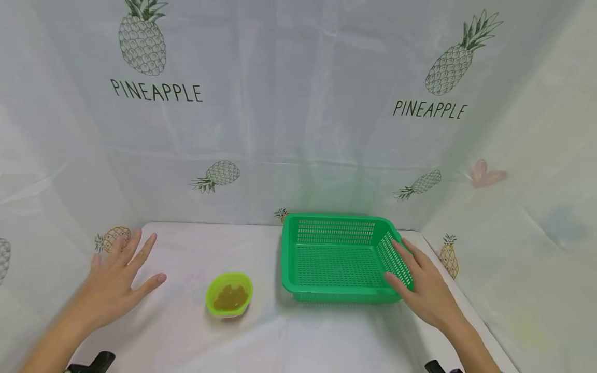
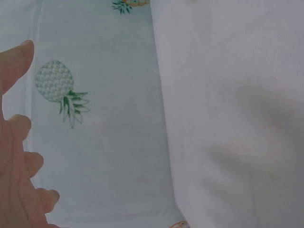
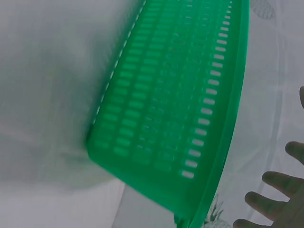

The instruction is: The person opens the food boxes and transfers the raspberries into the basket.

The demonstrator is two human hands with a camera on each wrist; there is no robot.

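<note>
A green slotted plastic basket stands towards the back right of the white table, with nothing visible inside it. My right hand is at its right side, fingers spread and overlapping the rim in the head view. In the right wrist view the fingers appear apart from the basket. Left of the basket sits a small lime-green bowl with something brownish-yellow in it, its kind unclear. My left hand hovers at the left with fingers spread, holding nothing; its thumb shows in the left wrist view.
A white cloth covers the table. Behind and around it hangs a pale pineapple-print curtain, close to the table's back and side edges. Dark wrist-worn pieces show at the bottom of the head view.
</note>
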